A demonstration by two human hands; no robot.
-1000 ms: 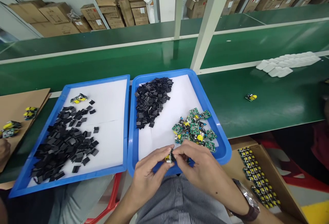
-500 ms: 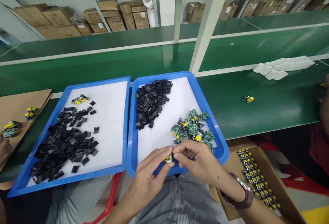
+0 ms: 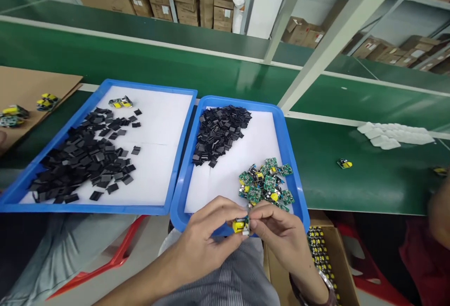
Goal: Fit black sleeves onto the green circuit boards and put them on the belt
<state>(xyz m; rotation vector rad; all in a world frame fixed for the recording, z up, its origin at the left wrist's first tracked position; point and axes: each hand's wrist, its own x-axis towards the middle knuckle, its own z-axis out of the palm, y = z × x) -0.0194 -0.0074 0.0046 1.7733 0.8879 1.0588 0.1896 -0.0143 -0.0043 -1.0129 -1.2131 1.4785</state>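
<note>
Between my hands, over the near edge of the right blue tray (image 3: 179, 193), is a small circuit board (image 3: 240, 225) with a yellow component. My left hand (image 3: 211, 233) grips it between thumb and fingers. My right hand (image 3: 279, 233) is closed, its thumb and forefinger pinched at the board's right side; whether a thin piece is also between them is hidden. Just beyond my hands lies a heap of green circuit boards (image 3: 269, 183) with yellow and blue parts. Farther back in the same tray is a pile of black flat pieces (image 3: 220, 132).
A second blue tray (image 3: 147, 210) at left holds black pieces (image 3: 87, 160) and a few boards (image 3: 120, 102). Cardboard (image 3: 66, 81) with boards lies beyond it. A carton (image 3: 339, 254) of boards sits low at right. White pieces (image 3: 395, 135) and one board (image 3: 344, 163) lie on the green bench.
The view has turned and shifted, so trays and shelves appear tilted differently. My hands still hold the board together, with its yellow part now more exposed.
</note>
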